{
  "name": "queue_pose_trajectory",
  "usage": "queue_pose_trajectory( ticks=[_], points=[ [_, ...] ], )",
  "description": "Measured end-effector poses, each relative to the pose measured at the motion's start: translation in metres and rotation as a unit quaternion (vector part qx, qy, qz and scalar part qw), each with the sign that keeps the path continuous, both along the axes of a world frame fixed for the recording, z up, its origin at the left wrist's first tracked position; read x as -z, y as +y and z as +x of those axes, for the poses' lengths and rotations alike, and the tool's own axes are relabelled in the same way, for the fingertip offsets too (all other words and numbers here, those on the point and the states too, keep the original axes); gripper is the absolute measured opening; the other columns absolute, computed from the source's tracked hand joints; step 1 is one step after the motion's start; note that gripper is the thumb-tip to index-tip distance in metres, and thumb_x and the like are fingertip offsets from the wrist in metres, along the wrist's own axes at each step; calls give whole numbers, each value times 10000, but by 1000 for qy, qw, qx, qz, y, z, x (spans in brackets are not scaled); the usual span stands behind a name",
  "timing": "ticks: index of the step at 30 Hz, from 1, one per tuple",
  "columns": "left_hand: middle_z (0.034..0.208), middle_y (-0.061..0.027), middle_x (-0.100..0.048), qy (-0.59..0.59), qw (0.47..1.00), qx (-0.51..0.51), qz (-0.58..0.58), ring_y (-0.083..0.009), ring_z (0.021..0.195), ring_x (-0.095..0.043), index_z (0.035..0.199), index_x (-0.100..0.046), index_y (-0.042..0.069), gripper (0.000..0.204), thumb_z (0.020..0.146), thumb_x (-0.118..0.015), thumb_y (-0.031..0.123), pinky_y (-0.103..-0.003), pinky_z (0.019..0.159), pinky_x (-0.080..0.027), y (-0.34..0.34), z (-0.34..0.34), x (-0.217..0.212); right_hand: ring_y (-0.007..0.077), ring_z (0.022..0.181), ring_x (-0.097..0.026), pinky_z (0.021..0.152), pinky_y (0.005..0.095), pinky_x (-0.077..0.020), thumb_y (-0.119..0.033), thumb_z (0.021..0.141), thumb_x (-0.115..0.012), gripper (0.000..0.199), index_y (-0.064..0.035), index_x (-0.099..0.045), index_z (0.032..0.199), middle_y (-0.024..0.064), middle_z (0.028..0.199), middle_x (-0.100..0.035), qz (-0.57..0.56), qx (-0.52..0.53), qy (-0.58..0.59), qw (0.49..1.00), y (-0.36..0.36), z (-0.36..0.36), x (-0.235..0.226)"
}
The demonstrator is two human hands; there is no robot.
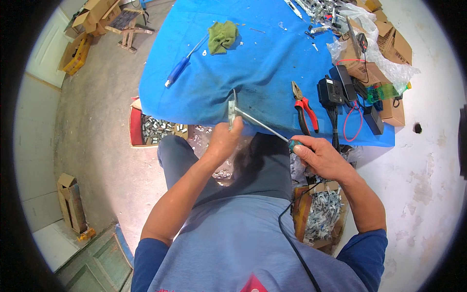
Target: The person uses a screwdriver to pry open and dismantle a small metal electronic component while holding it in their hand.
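Note:
My left hand (224, 140) is closed on a small silver metal part (231, 111) at the near edge of the blue-covered table. A thin dark strip (235, 95) stands up beyond that part; whether the two are joined I cannot tell. In my right hand (321, 158) is the dark green handle of a screwdriver (265, 126). Its shaft slants up to the left, and the tip meets the metal part near my left thumb. Red-handled pliers (305, 111) lie to the right. Farther back are a blue-handled screwdriver (178, 71) and a crumpled green cloth (223, 37).
Black power adapters (331, 91) with cables and a green bottle (384, 91) crowd the table's right side. Metal pieces (316, 10) are heaped at the far right. Boxes of small metal parts (163, 129) and strips (323, 214) stand below. A wooden stool (129, 27) is at far left.

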State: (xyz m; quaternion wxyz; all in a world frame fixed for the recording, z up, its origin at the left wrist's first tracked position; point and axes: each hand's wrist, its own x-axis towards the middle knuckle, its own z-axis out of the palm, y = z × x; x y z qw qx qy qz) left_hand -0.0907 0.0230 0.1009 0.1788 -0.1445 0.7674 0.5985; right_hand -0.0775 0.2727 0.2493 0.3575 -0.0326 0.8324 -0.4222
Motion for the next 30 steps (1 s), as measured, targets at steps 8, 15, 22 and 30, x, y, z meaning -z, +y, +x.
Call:
queue_pose_trajectory(
  ticks=[8,15,22,30],
  points=[
    [668,-142,-585,-15,998,-20,53,-215,657,-560,754,-600,-62,639,935,-480,539,-395,634,-426,5,1,-14,383,707,-627,668,440,-487,-321,955,-580,300,-69,-597,1116,166,802,-654,131,-89,164,974,-6,-7,-7],
    [711,-207,-657,-10,1000,-11,14,-298,704,-647,823,-643,-131,686,934,-468,522,-442,689,-482,6,-2,-1,420,660,-628,599,498,-483,-307,944,-596,298,-83,-545,1135,211,740,-638,218,-128,283,925,-6,17,23],
    [560,-1,-483,31,999,-20,21,-114,524,-439,629,-547,38,591,954,-505,530,-333,495,-353,-3,1,1,43,513,-442,450,220,-351,-402,999,-522,338,-77,-596,1056,-30,677,-502,-23,30,-88,995,-1,-5,7],
    [577,-16,-503,28,999,-1,27,-119,537,-446,641,-552,32,595,952,-505,537,-330,512,-371,-9,1,-2,58,539,-538,434,205,-366,-370,960,-596,430,-66,-579,1263,-8,749,-591,3,-8,-92,996,10,-30,-1]
  ],
)
